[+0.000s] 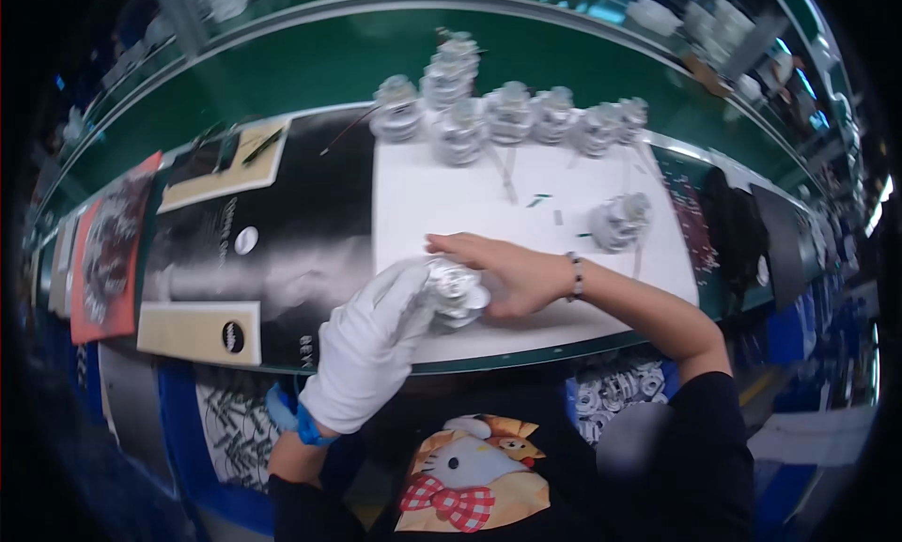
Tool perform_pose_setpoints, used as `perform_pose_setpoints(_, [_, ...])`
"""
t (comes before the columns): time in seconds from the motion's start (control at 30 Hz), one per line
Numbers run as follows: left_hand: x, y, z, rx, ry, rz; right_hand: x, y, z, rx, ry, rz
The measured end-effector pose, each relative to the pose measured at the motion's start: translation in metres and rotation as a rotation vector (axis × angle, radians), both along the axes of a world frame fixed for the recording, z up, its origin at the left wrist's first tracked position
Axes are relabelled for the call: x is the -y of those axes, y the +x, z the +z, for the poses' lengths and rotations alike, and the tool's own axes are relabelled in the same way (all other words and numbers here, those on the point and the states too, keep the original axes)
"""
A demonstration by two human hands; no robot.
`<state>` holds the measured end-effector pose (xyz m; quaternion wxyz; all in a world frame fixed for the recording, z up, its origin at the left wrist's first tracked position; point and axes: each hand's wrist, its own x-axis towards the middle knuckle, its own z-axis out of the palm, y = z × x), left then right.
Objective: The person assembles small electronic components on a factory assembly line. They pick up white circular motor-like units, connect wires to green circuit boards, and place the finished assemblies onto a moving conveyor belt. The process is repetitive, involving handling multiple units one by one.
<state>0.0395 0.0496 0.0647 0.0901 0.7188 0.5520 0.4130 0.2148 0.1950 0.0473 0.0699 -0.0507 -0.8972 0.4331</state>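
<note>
In front of my chest, over the near edge of the white sheet, both hands meet at a white, shiny round part (458, 293) with a lobed top. My left hand (376, 331), in a white glove, closes on its left side. The bare right hand (512, 274) curves round its far and right sides, fingers pointing left; its thumb is hidden. A similar part (620, 221) with a thin wire stands to the right on the white sheet (451, 199). Several more parts (460, 133) stand grouped along the sheet's far edge, some with wires trailing.
Left of the sheet lies a black glossy mat (310, 213) with beige cards (193, 331). An orange tray (117, 251) of small parts sits farther left. Small red pieces (691, 223) lie at right. Bins of white rings (615, 396) and green-white pieces (240, 429) are below the table edge.
</note>
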Motion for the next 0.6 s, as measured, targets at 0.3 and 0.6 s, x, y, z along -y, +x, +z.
perform_pose_setpoints(0.3, [0.014,-0.005,0.001,-0.7,0.157,-0.19,-0.057,0.177,0.06,-0.159,0.694,-0.96])
perform_pose_setpoints(0.6, [-0.026,-0.037,-0.024,-0.654,0.214,-0.253,-0.119,0.296,-0.039,0.327,0.76,-1.393])
